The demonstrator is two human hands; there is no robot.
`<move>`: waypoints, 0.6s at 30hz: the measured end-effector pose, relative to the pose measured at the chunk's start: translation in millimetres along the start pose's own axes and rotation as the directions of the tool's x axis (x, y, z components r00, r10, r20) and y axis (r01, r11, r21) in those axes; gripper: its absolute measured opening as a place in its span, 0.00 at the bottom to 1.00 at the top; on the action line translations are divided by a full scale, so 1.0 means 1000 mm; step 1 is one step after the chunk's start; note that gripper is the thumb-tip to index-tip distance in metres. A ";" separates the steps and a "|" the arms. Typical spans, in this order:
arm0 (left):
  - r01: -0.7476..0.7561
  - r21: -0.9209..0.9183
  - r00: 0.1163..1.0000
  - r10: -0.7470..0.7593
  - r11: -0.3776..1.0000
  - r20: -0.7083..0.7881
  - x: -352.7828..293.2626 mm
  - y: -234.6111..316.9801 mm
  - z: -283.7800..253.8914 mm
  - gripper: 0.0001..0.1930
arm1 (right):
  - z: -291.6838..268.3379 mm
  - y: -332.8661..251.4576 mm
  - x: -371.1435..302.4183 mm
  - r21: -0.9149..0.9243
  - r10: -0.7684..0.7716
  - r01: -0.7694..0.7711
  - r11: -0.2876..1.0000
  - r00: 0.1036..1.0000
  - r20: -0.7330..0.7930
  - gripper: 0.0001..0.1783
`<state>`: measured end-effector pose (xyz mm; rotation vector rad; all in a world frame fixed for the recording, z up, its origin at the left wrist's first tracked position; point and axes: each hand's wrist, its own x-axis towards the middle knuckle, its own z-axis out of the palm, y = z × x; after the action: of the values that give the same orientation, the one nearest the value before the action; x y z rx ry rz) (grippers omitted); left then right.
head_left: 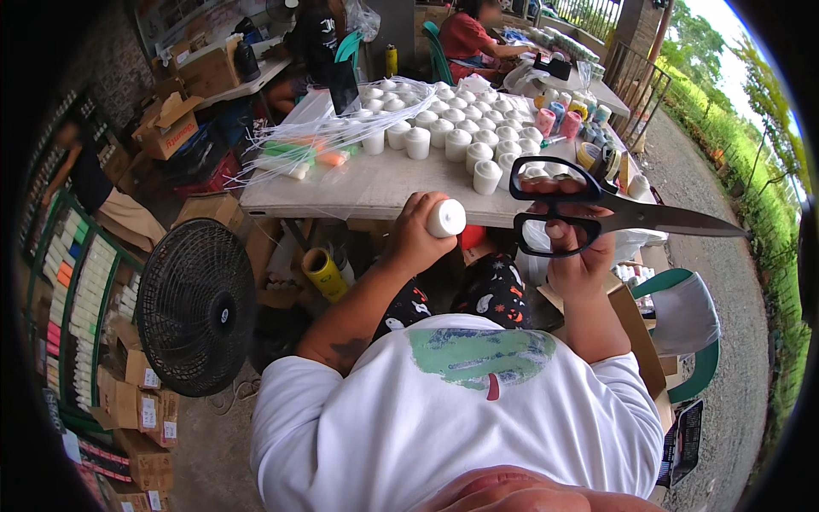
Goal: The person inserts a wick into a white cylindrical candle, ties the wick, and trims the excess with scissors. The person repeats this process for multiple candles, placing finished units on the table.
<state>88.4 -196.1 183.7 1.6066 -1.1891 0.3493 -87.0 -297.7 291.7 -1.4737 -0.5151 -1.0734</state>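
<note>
My left hand is closed around a squat white candle-like cylinder, its round end turned up toward me. Held in my right hand is a large pair of scissors with black handles. The thumb shows through the lower handle loop, and the long blades point right, looking closed together. Both hands are raised before the near edge of the table. Many similar white cylinders with domed tops stand in rows on it. To their left lies a bundle of thin white strands.
A black fan stands at my left near a shelf of coloured goods and cardboard boxes. Coloured rolls and tape sit on the table's right. A green chair is at my right. Other people, one in red, are beyond.
</note>
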 end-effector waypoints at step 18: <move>0.052 -0.041 0.991 -0.046 0.998 0.126 0.016 0.038 -0.009 0.27 | -0.008 0.046 -0.044 -0.256 0.396 -0.351 0.901 0.905 0.155 0.18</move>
<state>67.5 -194.8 220.4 1.6356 -1.2406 0.1916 -73.5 -303.6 229.5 -1.8066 -0.2370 -0.6916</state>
